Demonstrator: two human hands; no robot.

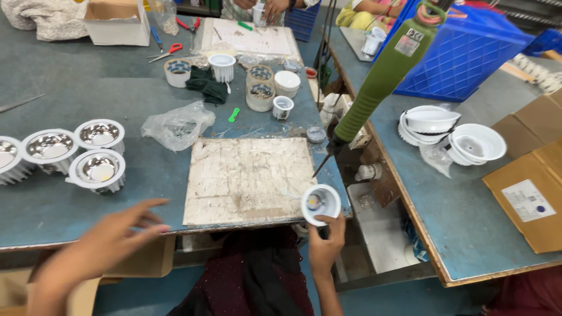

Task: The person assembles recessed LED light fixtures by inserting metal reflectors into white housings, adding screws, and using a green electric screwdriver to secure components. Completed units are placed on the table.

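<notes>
My right hand point(325, 239) grips a small white round downlight housing point(320, 203) at the near edge of the worn work board point(249, 178), its open face turned up. My left hand point(111, 237) hovers open and blurred over the table's near left edge, holding nothing, closest to three chrome-lined downlight housings point(96, 169). A green electric screwdriver point(377, 88) hangs from above, its tip pointing down just above the housing in my right hand.
A crumpled plastic bag point(178, 124), tape rolls point(260, 93), white cups and a dark cloth point(208, 86) lie beyond the board. Stacked white housings point(451, 134), cardboard point(530, 193) and a blue crate point(462, 52) occupy the right table. Another person's hands point(266, 9) work at the far end.
</notes>
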